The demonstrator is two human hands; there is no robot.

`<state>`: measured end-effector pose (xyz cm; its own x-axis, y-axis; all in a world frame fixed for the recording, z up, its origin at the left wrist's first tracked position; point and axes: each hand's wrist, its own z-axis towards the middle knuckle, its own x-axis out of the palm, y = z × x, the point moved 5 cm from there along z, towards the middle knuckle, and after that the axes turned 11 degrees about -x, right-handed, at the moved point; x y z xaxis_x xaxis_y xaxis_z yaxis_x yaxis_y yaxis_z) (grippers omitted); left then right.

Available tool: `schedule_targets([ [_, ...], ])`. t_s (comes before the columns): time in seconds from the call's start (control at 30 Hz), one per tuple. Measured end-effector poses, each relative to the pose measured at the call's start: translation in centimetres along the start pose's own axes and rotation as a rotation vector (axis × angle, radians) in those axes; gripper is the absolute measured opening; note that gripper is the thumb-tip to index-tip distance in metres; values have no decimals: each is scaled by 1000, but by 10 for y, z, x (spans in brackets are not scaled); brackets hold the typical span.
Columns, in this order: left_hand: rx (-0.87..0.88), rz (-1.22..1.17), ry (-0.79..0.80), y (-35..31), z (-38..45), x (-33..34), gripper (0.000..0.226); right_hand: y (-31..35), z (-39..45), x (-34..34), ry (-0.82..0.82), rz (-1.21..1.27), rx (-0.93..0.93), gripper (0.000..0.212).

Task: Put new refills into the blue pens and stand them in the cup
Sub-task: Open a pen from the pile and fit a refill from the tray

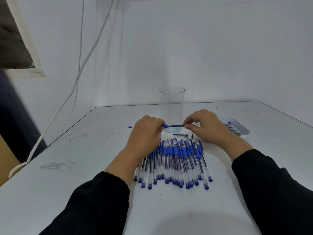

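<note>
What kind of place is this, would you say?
Probably a plain workbench for manual assembly, not a home desk: a scuffed white table against a bare wall, a batch of blue pens laid out in a row, a clear cup and a tray of refills.

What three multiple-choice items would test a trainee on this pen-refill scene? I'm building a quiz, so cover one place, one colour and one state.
1. Where does the clear cup stand?
A. Beyond the hands, at the far side of the table
B. At the near table edge
C. Inside the white tray

2. What colour are the grips on the row of pens?
A. Red
B. Blue
C. Green

3. What is in the cup?
A. A bundle of pens
B. Water to the brim
C. No pens

Key:
1 A: the cup rises behind the left hand and right hand.
2 B: each pen in the row has a blue grip and a blue end plug.
3 C: the table and wall show straight through its walls, and no pen stands inside.
</note>
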<state>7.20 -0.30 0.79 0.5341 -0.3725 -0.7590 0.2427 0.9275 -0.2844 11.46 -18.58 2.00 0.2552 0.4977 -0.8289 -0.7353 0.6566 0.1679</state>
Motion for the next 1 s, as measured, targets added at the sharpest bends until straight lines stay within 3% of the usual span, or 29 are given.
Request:
schedule_targets([
  [0.37,-105,-13,-68,18,5,-10,22,-39,-9,-10,-50,-204,252,18],
  [0.67,-86,5,-51,12,5,-8,24,-16,15,23,212,-395,271,25],
  [1.0,-44,-8,-40,7,4,-5,22,-13,24,41,276,-415,284,26],
])
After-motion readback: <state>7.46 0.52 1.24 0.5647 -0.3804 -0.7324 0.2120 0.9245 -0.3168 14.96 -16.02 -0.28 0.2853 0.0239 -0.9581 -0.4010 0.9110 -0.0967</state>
